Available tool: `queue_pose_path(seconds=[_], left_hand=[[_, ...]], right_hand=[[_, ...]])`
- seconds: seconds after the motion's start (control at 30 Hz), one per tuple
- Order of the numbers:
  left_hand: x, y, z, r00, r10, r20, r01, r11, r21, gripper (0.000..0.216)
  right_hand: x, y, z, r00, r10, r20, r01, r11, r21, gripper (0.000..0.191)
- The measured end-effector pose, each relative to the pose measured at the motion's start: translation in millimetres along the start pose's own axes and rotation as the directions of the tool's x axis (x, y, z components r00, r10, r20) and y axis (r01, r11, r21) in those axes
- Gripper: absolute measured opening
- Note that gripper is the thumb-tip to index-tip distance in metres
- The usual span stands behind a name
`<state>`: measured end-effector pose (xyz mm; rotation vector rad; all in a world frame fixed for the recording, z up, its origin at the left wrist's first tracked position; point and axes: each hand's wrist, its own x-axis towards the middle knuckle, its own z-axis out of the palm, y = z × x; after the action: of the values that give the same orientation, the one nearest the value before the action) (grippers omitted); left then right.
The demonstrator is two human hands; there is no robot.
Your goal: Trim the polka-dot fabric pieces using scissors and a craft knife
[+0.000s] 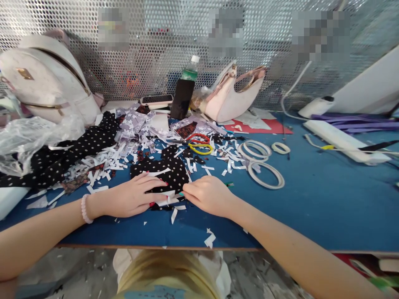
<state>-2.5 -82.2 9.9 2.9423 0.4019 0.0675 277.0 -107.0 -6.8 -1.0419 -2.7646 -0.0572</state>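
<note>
My left hand lies flat, fingers stretched, on a small piece of black polka-dot fabric at the front of the blue table. My right hand is closed in a pinch at the fabric's right edge, on a thin teal-tipped thing I cannot make out. White paper strips lie under and around both hands. Red and yellow scissors rest just behind the fabric.
A larger polka-dot cloth, crumpled plastic and a white backpack fill the left. Tape rolls lie to the right. A phone, bottle and pink handbag stand against the perforated wall.
</note>
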Motion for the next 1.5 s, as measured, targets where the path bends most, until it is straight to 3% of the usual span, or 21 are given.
queue_pose_path(seconds=[0.87, 1.13, 1.33, 1.5], left_hand=[[0.1, -1.1, 0.2, 1.000, 0.030, -0.003, -0.030, 0.998, 0.057, 0.046], [-0.4, -0.4, 2.6, 0.998, 0.017, -0.053, -0.015, 0.999, 0.035, 0.046], [-0.1, -0.9, 1.1, 0.998, 0.030, -0.063, -0.027, 0.998, 0.055, 0.042], [-0.6, -1.5, 1.8, 0.997, 0.040, -0.062, -0.036, 0.997, 0.073, 0.041]], right_hand=[[-1.1, -3.5, -0.1, 0.988, -0.138, -0.071, 0.133, 0.989, -0.071, 0.039], [-1.3, -2.0, 2.0, 0.993, -0.089, -0.083, 0.087, 0.996, -0.028, 0.036], [-1.8, -3.4, 1.1, 0.980, -0.165, -0.116, 0.151, 0.982, -0.115, 0.039], [-2.3, -4.8, 0.2, 0.979, -0.191, -0.072, 0.178, 0.971, -0.157, 0.034]])
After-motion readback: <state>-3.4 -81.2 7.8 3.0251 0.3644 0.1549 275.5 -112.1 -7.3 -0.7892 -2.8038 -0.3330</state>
